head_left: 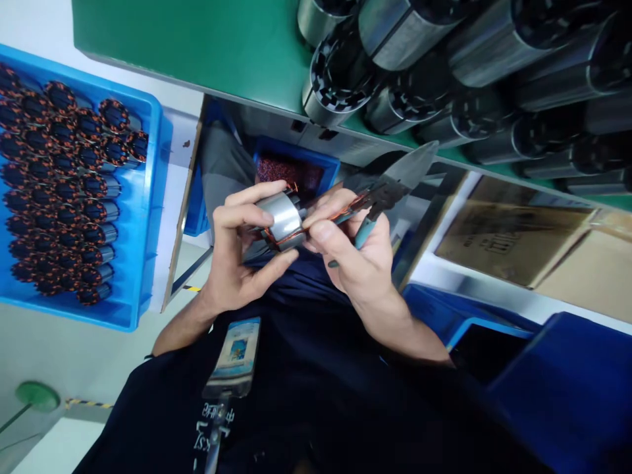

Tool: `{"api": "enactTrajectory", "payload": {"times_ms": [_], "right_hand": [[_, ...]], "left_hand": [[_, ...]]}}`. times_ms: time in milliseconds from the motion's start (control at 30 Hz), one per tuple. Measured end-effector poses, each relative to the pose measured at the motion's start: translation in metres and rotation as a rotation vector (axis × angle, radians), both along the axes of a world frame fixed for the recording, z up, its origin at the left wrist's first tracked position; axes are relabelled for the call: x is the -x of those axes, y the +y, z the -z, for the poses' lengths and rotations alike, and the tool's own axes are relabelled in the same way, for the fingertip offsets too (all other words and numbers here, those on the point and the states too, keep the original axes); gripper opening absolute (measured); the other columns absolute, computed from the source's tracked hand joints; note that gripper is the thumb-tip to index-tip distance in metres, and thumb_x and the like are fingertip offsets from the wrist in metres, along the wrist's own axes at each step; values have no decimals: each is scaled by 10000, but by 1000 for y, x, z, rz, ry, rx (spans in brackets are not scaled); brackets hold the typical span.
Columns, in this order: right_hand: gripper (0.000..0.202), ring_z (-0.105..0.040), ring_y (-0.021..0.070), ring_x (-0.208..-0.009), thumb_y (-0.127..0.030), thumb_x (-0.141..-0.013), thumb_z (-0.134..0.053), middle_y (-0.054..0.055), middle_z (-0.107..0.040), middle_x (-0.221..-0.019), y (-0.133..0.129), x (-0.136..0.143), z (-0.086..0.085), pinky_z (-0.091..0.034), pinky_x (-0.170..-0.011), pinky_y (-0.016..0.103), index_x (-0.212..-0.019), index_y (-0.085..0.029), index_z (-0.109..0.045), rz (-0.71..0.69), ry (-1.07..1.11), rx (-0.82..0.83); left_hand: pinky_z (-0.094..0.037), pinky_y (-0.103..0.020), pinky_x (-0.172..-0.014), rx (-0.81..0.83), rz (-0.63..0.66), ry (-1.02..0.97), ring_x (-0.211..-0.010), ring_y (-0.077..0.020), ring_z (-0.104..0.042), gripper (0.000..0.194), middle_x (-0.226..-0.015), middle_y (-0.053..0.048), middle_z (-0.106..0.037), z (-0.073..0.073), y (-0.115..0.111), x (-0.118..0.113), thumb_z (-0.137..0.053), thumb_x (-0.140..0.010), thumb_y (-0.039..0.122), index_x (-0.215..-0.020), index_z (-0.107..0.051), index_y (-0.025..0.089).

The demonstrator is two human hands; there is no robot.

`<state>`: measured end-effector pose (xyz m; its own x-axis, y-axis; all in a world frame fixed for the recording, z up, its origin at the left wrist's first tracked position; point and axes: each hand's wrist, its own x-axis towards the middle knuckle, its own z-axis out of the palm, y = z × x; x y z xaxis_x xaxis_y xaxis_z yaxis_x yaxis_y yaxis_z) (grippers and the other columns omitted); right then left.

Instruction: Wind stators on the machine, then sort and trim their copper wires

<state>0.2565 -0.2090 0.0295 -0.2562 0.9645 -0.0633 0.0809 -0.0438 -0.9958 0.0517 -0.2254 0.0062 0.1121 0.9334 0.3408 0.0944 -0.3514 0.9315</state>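
We hold the metal cylinder (284, 217) in front of our body, between both hands; every place below is given from this cylinder. Copper wire (291, 236) shows at its ends. Our left hand (237, 250) grasps the cylinder from its left, fingers over the shell, thumb along the near side. Our right hand (363, 253), at its right end, grips a hand tool (390, 187) with teal handles, the pointed head aimed up and away to the right. The right thumb and forefinger meet close to the cylinder; we cannot tell whether they pinch the wire. Below and beyond the cylinder sits a blue bin (320, 161) of dark red bits. Farther beyond is the green bench (197, 39), carrying bare metal cores (395, 33) to the right. Well to the left, a blue tray (127, 263) holds rows of wound cores (37, 141). Well to the right is a cardboard box (513, 224). Nearer to us hangs a badge (239, 352).
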Motion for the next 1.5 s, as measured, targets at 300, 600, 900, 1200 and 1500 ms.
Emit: {"api": "enactTrajectory", "payload": {"times_ms": [300, 600, 900, 1200, 1500], "right_hand": [[437, -707, 209, -772, -701, -1125, -777, 28, -728, -881, 0, 8, -20, -683, -737, 386, -1076, -268, -810, 21, -6, 15], [238, -731, 190, -764, -403, -1140, -740, 10, -787, -966, -17, -33, -21, -669, -695, 334, -1359, -311, -745, 27, -149, -45], [541, -832, 272, -1056, -75, -968, -656, 66, -858, -1212, -21, -39, -24, -726, -965, 418, -1461, -285, -727, -230, -417, -230], [566, -844, 291, -1139, -90, -967, -668, 62, -869, -1260, -19, -39, -22, -727, -1042, 424, -1491, -287, -746, -246, -389, -229], [561, -870, 288, -1076, -104, -1001, -693, 46, -898, -1222, -21, -42, -19, -759, -972, 424, -1489, -349, -823, -192, -366, -261]], "left_hand": [[-735, -518, -985, 285, 58, -248, -1454, -331, -743, 348, -1611, -97, -647, -3, -7, -16, -698, -1174, 452, -1231, -381, 320], [-729, -444, -722, 381, -203, -234, -1018, -235, -776, 566, -1565, -65, -639, -5, 2, -29, -748, -1098, 635, -1197, -290, 319], [-627, -523, -1035, 211, -222, -169, -1427, -306, -689, 327, -1535, -73, -664, -21, 0, -32, -743, -1162, 393, -1183, -430, 303], [-573, -698, -1174, 76, -274, 152, -1501, -366, -655, 305, -1528, -96, -614, -22, -2, -34, -602, -1183, 500, -1178, -375, 296], [-564, -725, -1204, 38, -222, 184, -1495, -369, -654, 286, -1475, -90, -634, -24, -4, -27, -662, -1143, 441, -1144, -417, 293]]}}
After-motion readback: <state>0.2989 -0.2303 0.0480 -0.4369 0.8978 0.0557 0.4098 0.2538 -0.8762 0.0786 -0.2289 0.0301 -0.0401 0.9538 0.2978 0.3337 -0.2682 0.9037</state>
